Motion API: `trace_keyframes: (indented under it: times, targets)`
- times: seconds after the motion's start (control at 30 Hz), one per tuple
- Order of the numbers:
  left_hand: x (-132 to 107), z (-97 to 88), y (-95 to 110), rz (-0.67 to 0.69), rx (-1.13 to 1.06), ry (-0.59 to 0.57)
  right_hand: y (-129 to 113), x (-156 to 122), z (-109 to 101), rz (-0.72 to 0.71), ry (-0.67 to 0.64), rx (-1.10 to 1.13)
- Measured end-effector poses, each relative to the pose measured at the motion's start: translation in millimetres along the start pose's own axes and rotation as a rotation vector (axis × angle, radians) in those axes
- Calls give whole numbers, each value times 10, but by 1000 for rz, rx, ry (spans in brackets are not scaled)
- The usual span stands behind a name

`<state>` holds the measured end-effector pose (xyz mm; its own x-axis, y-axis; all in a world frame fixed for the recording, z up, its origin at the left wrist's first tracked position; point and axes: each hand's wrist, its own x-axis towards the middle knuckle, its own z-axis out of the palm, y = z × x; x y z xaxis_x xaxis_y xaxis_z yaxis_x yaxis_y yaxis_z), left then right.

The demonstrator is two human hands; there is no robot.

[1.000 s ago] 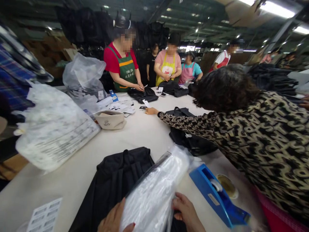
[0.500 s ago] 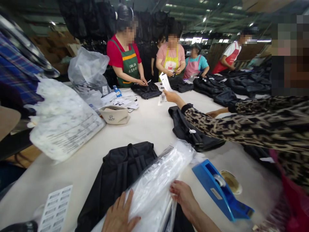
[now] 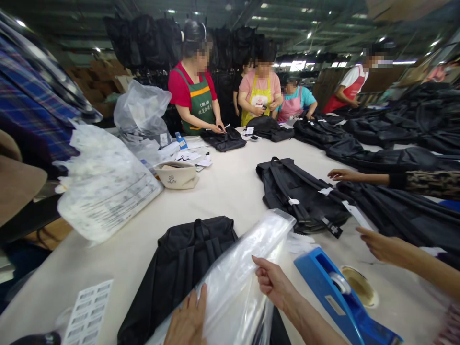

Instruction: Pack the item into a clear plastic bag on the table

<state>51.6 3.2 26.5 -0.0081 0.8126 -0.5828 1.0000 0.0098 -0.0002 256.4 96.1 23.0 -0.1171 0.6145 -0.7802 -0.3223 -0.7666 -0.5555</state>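
A stack of clear plastic bags [image 3: 247, 249] lies slantwise over a black backpack [image 3: 168, 268], whose top handle and straps show beyond the stack. My left hand [image 3: 189, 316] rests flat on the plastic near the bottom edge, fingers stretched out. At the stack's right side, my right hand [image 3: 275, 282] has its fingers curled in a pinch at the plastic. Its fingertips seem to hold a layer of a bag, though the grip is partly hidden. Right of that hand stands a blue tape dispenser [image 3: 334, 297] with a roll of tape [image 3: 340, 282].
On the left are a barcode label sheet [image 3: 89, 311], a large printed plastic sack [image 3: 108, 191] and a beige fabric bin [image 3: 177, 175]. A co-worker's hand [image 3: 384, 244] holds a white tag at right, near another black backpack [image 3: 298, 191]. Several people work across the table.
My right hand has closed from spread fingers into a pinch at the plastic. The co-worker's arm has drawn back to the right with the white tag. The view has shifted slightly.
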Motion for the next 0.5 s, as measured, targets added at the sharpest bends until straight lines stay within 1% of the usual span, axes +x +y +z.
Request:
trace_keyframes:
  times: [0.07,0.13,0.23,0.3,0.37,0.4,0.43,0.47,0.5]
  targets:
    - [109,-146,-135,16,-94,-29,-125,52,130,-43,-39,-58]
    - [250,-328,-317,42,-253,-64,-232,111,236,-92,-55,-149]
    - [476,-565,-588,49,-432,-85,-266,175,278,-231,21,-287]
    - [586,-660,-704,20,-440,-63,-169,180,228,-416,107,-398]
    - [636,-700,-739,-28,-415,6,-4,162,154,-686,149,-610]
    - [636,-701,-726,-62,-373,75,83,152,123,-825,143,-748]
    - [622,-688,-694,-89,-311,157,162,145,103,-950,116,-893]
    - [597,-660,-646,-100,-234,244,228,141,95,-1040,66,-1024]
    - [565,-615,-586,-84,-156,323,281,144,98,-1084,6,-1122]
